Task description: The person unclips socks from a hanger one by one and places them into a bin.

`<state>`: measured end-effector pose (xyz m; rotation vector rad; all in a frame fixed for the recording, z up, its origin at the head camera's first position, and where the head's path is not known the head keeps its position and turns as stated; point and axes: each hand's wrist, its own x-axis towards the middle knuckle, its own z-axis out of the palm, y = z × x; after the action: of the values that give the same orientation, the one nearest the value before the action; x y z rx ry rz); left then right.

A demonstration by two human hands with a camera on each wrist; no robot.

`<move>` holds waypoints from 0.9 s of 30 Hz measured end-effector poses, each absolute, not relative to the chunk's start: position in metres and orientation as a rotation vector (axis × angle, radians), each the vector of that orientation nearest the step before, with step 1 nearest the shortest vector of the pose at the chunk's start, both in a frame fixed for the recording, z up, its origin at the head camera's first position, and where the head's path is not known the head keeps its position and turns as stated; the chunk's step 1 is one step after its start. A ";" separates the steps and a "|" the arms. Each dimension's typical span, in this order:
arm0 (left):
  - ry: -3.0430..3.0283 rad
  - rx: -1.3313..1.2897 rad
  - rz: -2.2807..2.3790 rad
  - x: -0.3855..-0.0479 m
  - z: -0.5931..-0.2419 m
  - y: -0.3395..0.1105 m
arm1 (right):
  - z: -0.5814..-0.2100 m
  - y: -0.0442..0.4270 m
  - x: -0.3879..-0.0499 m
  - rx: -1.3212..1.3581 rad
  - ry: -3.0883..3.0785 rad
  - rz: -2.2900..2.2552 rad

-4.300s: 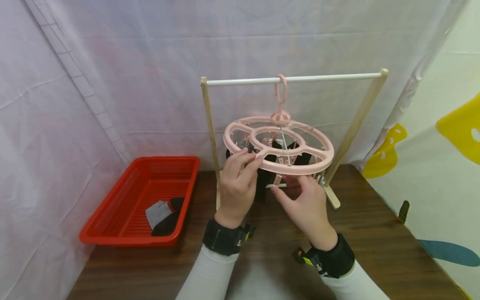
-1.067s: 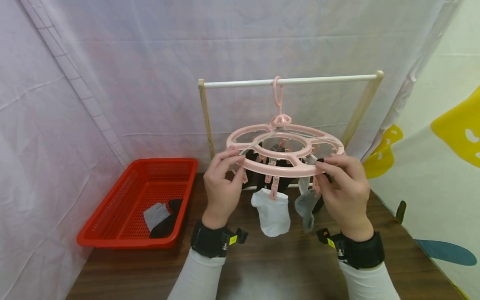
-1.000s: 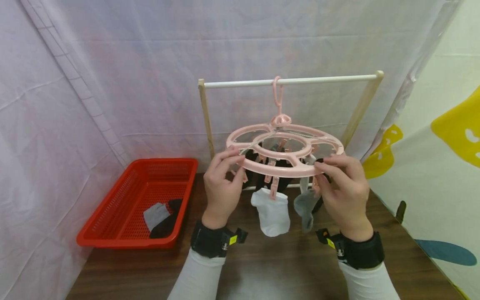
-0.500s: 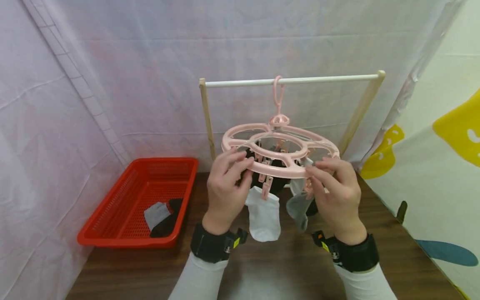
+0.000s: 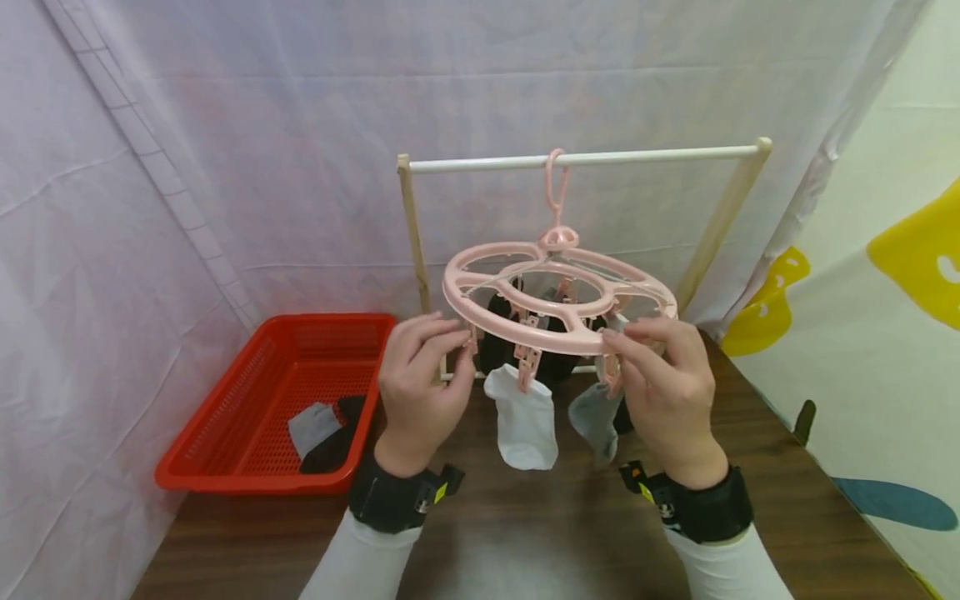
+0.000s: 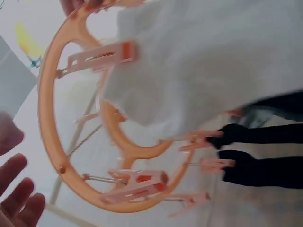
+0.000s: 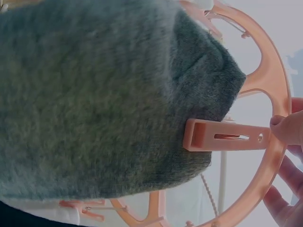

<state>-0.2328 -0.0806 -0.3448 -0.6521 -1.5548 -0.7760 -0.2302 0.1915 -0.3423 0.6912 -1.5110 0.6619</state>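
Observation:
A pink round clip hanger [image 5: 525, 336] hangs by its hook from a white bar. My right hand [image 5: 671, 392] pinches its rim at the front right; in the right wrist view the thumb [image 7: 287, 128] lies on the ring beside a clip [image 7: 227, 135] holding a grey sock [image 7: 94, 104]. My left hand [image 5: 423, 387] is off the rim at the left, its fingers [image 6: 14, 172] apart from the ring in the left wrist view. A white sock [image 5: 525, 425] hangs from a front clip. Black socks [image 6: 265, 168] hang farther back, partly hidden.
A red basket [image 5: 255, 481] stands at the left with a grey sock [image 5: 312, 427] and a dark sock [image 5: 330, 454] in it. The rack has a white bar [image 5: 652, 157] on wooden posts [image 5: 411, 225]. White sheeting [image 5: 300, 167] stands behind the brown table [image 5: 555, 542].
The hanger has turned, bringing the white and grey socks to the front, then shifting them slightly left. My left hand has let go of the rim and moved left; my right hand still holds it.

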 end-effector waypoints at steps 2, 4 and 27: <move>-1.509 -0.660 -0.816 -0.234 -0.354 -0.083 | -0.343 0.192 -0.230 0.690 -1.527 0.657; -1.500 -0.670 -0.881 -0.235 -0.366 -0.083 | -0.343 0.192 -0.230 0.688 -1.535 0.649; -2.047 -0.657 -2.119 -0.239 -0.452 -0.033 | -0.346 0.194 -0.231 0.674 -1.581 0.662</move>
<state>-0.2392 -0.0334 -0.4520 -0.6569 -2.0465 -2.1191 -0.2306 0.1943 -0.3457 0.6744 -1.5812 0.6622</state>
